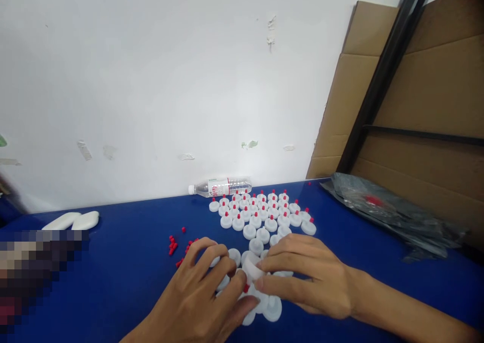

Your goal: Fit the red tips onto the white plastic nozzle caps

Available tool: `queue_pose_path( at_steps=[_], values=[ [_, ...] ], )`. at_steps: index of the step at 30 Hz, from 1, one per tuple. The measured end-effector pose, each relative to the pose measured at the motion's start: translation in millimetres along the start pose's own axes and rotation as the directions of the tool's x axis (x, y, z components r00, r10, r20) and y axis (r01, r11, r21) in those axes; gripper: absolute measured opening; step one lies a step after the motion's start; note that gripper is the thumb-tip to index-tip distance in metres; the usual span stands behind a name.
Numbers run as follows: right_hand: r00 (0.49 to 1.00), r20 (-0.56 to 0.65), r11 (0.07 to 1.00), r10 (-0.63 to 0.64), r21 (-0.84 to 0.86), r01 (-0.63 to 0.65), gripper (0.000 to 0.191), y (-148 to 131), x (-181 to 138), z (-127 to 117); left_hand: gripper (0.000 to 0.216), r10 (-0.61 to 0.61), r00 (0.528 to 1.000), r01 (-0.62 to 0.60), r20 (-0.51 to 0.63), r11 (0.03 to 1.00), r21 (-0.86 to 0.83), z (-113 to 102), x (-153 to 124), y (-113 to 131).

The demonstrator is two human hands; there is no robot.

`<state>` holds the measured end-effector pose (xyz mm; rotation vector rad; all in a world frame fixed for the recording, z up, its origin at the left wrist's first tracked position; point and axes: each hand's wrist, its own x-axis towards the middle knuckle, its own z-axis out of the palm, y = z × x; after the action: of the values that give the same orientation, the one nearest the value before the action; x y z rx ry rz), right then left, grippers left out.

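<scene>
My right hand (310,272) pinches a white round bottle cap (252,266) between thumb and fingers, tipped on its side. Close beside it, my left hand (204,287) has its thumb and index finger around a small red tip cap (246,288), just below the white cap. Under and between both hands lie several loose white caps (273,308), partly covered by the fingers. Beyond the hands stand rows of white caps with red tips (270,224). A scatter of loose red tip caps (173,244) lies left of them, some hidden behind my left hand.
A clear plastic bottle (227,187) lies on its side against the white wall. Two white rounded objects (86,220) rest at the left on the blue table (128,262). Dark plastic bags (385,212) lie at the right, near cardboard (340,101) and a black frame.
</scene>
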<state>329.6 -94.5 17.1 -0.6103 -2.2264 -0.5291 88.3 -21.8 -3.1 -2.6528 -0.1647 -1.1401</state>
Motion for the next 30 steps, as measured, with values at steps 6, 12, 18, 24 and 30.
queue_pose_path(
  at_steps=[6, 12, 18, 24, 30],
  values=[
    [0.998, -0.018, 0.998, 0.054, -0.025, -0.054, 0.020, -8, 5, 0, 0.014, 0.032, 0.999, -0.032, -0.010, 0.999, -0.004, 1, -1, -3],
    [0.994, -0.035, 0.987, 0.101, -0.121, -0.104, 0.021, -12, 8, -3, 0.011, 0.007, 0.998, -0.011, -0.056, 0.998, -0.066, 8, -6, -2],
    [0.998, 0.008, 0.995, 0.070, -0.068, -0.069, 0.023, -11, 8, 1, 0.015, -0.035, 0.999, 0.035, 0.002, 0.987, -0.159, 6, -5, 0],
    [1.000, 0.020, 0.999, 0.021, -0.031, -0.020, 0.018, -6, 6, 5, 0.014, -0.006, 0.999, 0.012, 0.041, 0.989, -0.150, 3, 0, -1],
    [0.998, 0.042, 0.998, -0.044, 0.037, 0.042, 0.018, -2, 6, 1, 0.027, -0.034, 0.998, 0.044, 0.050, 0.974, -0.224, 10, -4, 3]
  ],
)
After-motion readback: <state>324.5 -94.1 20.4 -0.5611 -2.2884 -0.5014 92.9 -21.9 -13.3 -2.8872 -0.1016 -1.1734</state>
